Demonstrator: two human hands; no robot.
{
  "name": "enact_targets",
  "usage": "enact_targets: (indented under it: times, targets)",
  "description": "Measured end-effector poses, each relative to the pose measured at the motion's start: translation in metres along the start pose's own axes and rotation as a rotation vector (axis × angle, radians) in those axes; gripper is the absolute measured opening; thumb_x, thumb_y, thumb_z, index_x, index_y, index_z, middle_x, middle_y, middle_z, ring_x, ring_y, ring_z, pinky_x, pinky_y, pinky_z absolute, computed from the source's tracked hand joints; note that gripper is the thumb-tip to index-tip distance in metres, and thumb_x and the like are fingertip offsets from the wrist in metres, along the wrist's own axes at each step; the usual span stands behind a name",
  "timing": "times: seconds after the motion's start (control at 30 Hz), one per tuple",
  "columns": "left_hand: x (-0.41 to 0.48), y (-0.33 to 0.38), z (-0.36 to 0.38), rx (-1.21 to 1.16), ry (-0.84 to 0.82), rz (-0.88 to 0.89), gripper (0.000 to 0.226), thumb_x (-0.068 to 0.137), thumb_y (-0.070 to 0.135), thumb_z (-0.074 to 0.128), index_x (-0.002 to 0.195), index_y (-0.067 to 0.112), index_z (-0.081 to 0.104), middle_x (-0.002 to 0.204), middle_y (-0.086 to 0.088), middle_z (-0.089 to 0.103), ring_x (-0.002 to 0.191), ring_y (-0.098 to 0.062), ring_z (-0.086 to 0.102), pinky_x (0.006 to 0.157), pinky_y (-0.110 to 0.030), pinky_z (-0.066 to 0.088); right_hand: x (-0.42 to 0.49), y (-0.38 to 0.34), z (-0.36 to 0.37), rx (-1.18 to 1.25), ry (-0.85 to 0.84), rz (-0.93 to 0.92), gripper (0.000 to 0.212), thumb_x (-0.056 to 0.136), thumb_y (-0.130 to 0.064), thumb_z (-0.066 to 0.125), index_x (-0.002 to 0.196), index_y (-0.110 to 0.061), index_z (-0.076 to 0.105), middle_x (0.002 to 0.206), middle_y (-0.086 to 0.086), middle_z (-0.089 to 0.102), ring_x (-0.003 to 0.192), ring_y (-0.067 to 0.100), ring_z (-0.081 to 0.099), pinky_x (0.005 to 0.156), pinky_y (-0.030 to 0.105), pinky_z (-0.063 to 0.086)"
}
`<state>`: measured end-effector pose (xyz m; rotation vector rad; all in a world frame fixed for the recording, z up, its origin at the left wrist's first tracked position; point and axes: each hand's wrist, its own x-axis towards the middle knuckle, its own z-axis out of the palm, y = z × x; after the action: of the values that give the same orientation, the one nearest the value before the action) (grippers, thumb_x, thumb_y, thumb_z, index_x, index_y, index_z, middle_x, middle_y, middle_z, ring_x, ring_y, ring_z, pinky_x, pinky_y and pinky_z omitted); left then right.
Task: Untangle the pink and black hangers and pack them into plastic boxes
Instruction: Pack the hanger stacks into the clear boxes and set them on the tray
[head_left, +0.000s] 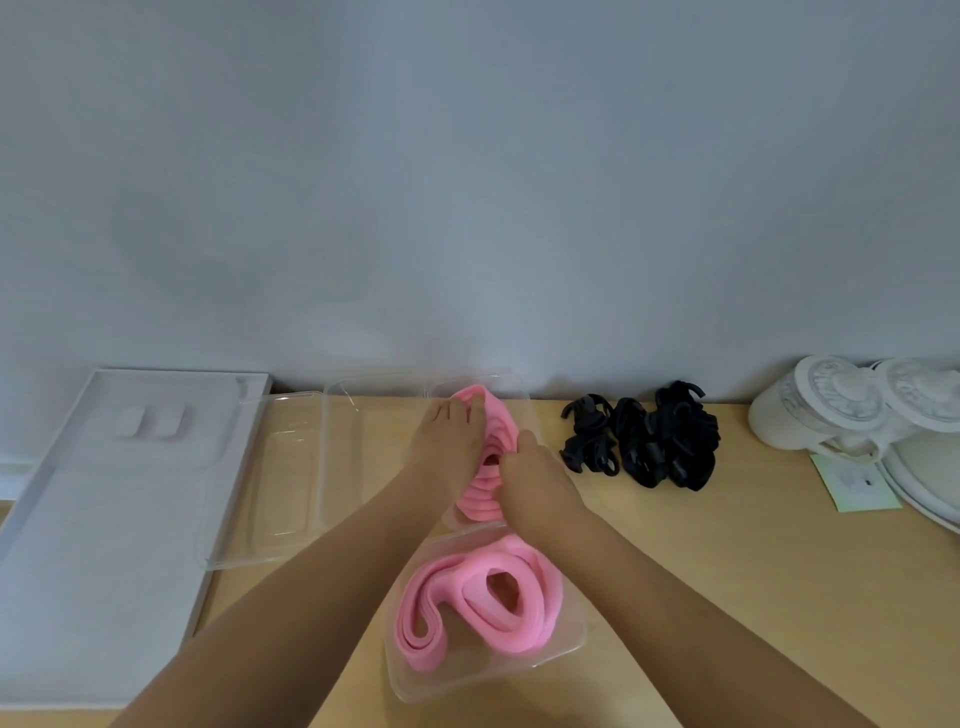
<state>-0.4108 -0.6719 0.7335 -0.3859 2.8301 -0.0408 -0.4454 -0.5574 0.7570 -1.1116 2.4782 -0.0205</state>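
- White moulded tray (104, 493) lies at the left end of the table (727, 571). It has no part in this step and shows no writing.
- Clear plastic lid (275, 467) lies open just right of the tray. It should be left flat there until the bundle sits below the rim, so that closing takes one move.
- Left hand (449, 447) lies on top of the pink hangers (485, 470) in the far box (511, 382). Its grip is loose, with the fingers stretched along the bundle and pressing rather than clasping. It serves best as the hold-down, with steady flat pressure so the springy loops do not lift.
- Right hand (535, 478) touches the bundle's right side, thumb up against it. Its fingers are hidden under the hand, so I cannot tell whether the grip is clamped on a loop. Its job, I judge, is to tuck stray loops inward, one at a time.
- Near box (569, 642), just in front of the far one, already holds a second pink coil (483, 603). It looks packed but has no lid on.
- Black hangers (649, 436) lie in a tangled heap on the table, apart from both boxes and not yet sorted.
- White lidded jars (831, 410) stand at the right, with a pale card (857, 483) in front of them. The card's marks are too small to read, and no brand shows anywhere.
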Motion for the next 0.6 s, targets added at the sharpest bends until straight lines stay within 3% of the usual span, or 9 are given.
enact_targets:
  times: [0.2, 0.3, 0.4, 0.5, 0.6]
  targets:
    - [-0.002, 0.002, -0.014, -0.125, 0.089, -0.029, 0.055, 0.096, 0.018, 0.038, 0.145, 0.002, 0.019, 0.145, -0.013, 0.033, 0.131, -0.025, 0.035, 0.108, -0.028, 0.021, -0.021, 0.012, -0.01, 0.144, 0.105, -0.026, 0.029, 0.094, -0.022, 0.042, 0.121, -0.009, 0.045, 0.115, 0.007, 0.049, 0.099, 0.022, 0.052, 0.067, 0.028, 0.034]
    - [-0.004, 0.016, -0.026, -0.175, 0.233, 0.008, 0.045, 0.091, 0.012, 0.042, 0.134, 0.004, 0.036, 0.141, -0.01, 0.037, 0.133, -0.025, 0.029, 0.11, -0.027, 0.018, -0.032, 0.024, -0.017, 0.253, 0.262, -0.014, 0.023, 0.094, -0.023, 0.043, 0.109, -0.009, 0.053, 0.104, 0.002, 0.052, 0.094, 0.02, 0.052, 0.069, 0.028, 0.037]
    - [0.0, 0.037, -0.033, -0.315, 0.319, 0.08, 0.043, 0.093, 0.01, 0.041, 0.135, 0.003, 0.041, 0.145, -0.01, 0.036, 0.139, -0.023, 0.023, 0.113, -0.026, 0.015, -0.032, 0.049, -0.019, 0.462, 0.403, 0.133, 0.016, 0.09, -0.019, 0.049, 0.092, -0.006, 0.058, 0.087, -0.001, 0.048, 0.076, 0.017, 0.049, 0.067, 0.03, 0.04]
    - [0.01, 0.064, -0.038, -0.571, 0.264, 0.153, 0.034, 0.093, 0.01, 0.043, 0.126, 0.004, 0.05, 0.13, -0.011, 0.049, 0.121, -0.023, 0.043, 0.1, -0.027, 0.032, -0.029, 0.083, -0.019, 0.559, 0.503, 0.3, 0.023, 0.09, -0.019, 0.053, 0.108, -0.005, 0.06, 0.106, 0.006, 0.053, 0.09, 0.017, 0.051, 0.075, 0.027, 0.039]
    - [0.031, 0.093, -0.029, -0.826, 0.14, 0.022, 0.026, 0.09, 0.016, 0.051, 0.114, 0.007, 0.055, 0.109, -0.01, 0.059, 0.102, -0.026, 0.056, 0.09, -0.035, 0.043, -0.031, 0.111, -0.015, 0.483, 0.522, 0.418, 0.034, 0.09, -0.021, 0.053, 0.121, -0.005, 0.055, 0.123, 0.01, 0.048, 0.114, 0.024, 0.043, 0.093, 0.028, 0.034]
